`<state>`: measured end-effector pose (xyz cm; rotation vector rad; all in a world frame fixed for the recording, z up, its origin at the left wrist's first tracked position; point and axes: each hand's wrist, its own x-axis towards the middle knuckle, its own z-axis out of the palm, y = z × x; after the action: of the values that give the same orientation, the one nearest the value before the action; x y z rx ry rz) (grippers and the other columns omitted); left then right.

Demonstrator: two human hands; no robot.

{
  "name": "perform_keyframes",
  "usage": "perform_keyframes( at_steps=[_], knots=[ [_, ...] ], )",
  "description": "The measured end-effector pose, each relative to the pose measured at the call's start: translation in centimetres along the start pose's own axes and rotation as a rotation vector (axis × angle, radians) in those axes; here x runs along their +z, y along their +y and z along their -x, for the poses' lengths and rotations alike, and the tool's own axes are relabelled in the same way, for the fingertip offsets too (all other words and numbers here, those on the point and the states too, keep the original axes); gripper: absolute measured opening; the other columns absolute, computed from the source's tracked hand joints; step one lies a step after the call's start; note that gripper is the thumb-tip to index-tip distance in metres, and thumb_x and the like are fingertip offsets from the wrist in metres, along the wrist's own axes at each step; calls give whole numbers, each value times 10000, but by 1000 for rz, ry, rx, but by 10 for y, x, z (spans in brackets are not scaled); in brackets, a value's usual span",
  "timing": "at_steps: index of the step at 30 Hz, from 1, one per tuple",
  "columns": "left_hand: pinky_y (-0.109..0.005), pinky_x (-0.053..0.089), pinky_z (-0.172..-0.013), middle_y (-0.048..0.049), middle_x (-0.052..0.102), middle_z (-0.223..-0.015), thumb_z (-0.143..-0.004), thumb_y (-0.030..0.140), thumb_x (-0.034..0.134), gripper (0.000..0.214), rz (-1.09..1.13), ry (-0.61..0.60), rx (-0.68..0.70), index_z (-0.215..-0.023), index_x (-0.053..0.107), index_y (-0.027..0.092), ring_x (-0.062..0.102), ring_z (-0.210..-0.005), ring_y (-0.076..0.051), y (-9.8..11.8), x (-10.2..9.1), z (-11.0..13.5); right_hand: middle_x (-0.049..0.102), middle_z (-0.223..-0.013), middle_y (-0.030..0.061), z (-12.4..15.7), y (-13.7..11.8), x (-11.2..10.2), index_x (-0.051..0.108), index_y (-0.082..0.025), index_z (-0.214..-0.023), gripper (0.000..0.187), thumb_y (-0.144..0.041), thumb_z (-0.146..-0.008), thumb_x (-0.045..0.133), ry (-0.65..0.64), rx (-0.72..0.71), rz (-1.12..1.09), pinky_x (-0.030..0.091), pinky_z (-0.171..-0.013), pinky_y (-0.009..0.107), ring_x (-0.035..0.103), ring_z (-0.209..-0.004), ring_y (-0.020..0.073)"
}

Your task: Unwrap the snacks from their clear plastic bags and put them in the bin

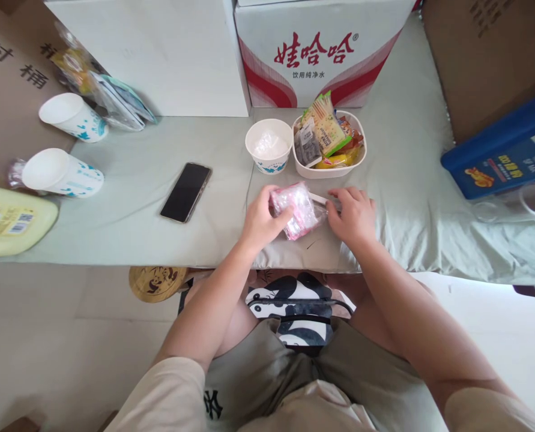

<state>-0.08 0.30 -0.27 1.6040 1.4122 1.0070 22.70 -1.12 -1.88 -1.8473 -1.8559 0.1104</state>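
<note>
A clear plastic bag of pink-wrapped sweets (pixel 296 210) lies on the pale green cloth near the front edge. My left hand (pixel 260 221) is closed on its left side. My right hand (pixel 353 215) presses with curled fingers on the bag's clear right end. Just behind stand a white paper cup (pixel 269 146) with a clear wrapper inside and a white tub (pixel 357 163) filled with several snack packets.
A black phone (pixel 186 192) lies left of the hands. Two paper cups (pixel 62 173) lie at the far left beside a yellow container (pixel 10 223). A red-and-white water carton (pixel 316 54) stands behind. A blue box (pixel 501 156) sits right.
</note>
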Motion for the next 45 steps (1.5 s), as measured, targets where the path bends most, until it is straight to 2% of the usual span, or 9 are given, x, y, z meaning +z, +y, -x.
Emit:
perform_keyframes(
  at_steps=[5, 11, 16, 20, 25, 29, 39, 42, 45],
  knots=[
    [-461, 426, -1164, -121, 640, -1409, -832, 464, 750, 558, -4, 111, 156, -1304, 564, 231, 571, -1356, -305, -12, -15, -11, 739, -1123, 148, 1, -4, -7, 677, -202, -1137, 308, -353, -928, 508, -105, -129, -344, 524, -912, 454, 677, -1035, 308],
    [-389, 518, -985, -62, 743, -1108, -767, 231, 776, 452, -83, -4, 54, -1203, 657, 231, 701, -1014, -244, -15, -15, -13, 746, -1194, 131, 6, -15, -7, 657, -217, -1262, 412, -382, -892, 587, -254, -358, -463, 507, -954, 469, 680, -1113, 316],
    [-285, 483, -648, 48, 607, -659, -826, 143, 607, 198, 71, 261, -154, -1003, 628, 230, 560, -548, -141, -24, -31, -22, 731, -891, 85, -1, 0, -13, 654, -240, -884, 152, -234, -853, 505, -52, -175, -324, 504, -875, 449, 677, -928, 285],
    [-287, 514, -703, 11, 664, -782, -836, 181, 614, 135, 55, 324, -79, -964, 612, 223, 631, -677, -147, -23, -43, -22, 725, -1104, 116, -1, 9, -24, 613, -229, -1091, 281, -219, -853, 464, 138, 14, -300, 501, -946, 466, 669, -1052, 289],
    [-402, 527, -1016, -70, 724, -1186, -744, 294, 766, 306, -150, 6, 106, -1037, 706, 224, 672, -1117, -258, -7, -40, -13, 709, -1267, 162, 8, 3, -26, 608, -193, -1275, 487, -483, -885, 568, -5, -286, -298, 444, -1057, 516, 617, -1239, 353],
    [-401, 543, -914, -56, 752, -938, -800, 243, 667, 47, -283, -56, 64, -804, 700, 209, 691, -891, -230, 1, -37, -9, 767, -1096, 119, 12, 4, -25, 690, -229, -1119, 318, -434, -893, 601, -66, -256, -193, 411, -1071, 537, 630, -1218, 355],
    [-302, 500, -744, -26, 797, -894, -805, 313, 689, 302, -295, -80, 71, -1094, 704, 228, 624, -670, -153, 14, -55, 19, 768, -886, 70, 37, 7, -60, 690, -251, -856, 173, -281, -938, 541, -9, -335, -313, 506, -956, 465, 720, -1021, 286],
    [-276, 455, -645, -28, 791, -827, -765, 326, 701, 220, -385, -137, 24, -946, 695, 202, 574, -585, -132, 25, -65, 29, 767, -829, 50, 45, 5, -71, 708, -238, -994, 193, -317, -946, 539, -217, -346, -375, 529, -796, 378, 719, -807, 233],
    [-252, 421, -570, -12, 750, -686, -764, 347, 691, 225, -342, -525, -216, -924, 662, 191, 568, -524, -130, 35, -72, 36, 749, -726, 8, 47, 2, -72, 716, -246, -1089, 263, -363, -977, 508, -591, -276, -320, 476, -656, 318, 681, -654, 197]
  ],
)
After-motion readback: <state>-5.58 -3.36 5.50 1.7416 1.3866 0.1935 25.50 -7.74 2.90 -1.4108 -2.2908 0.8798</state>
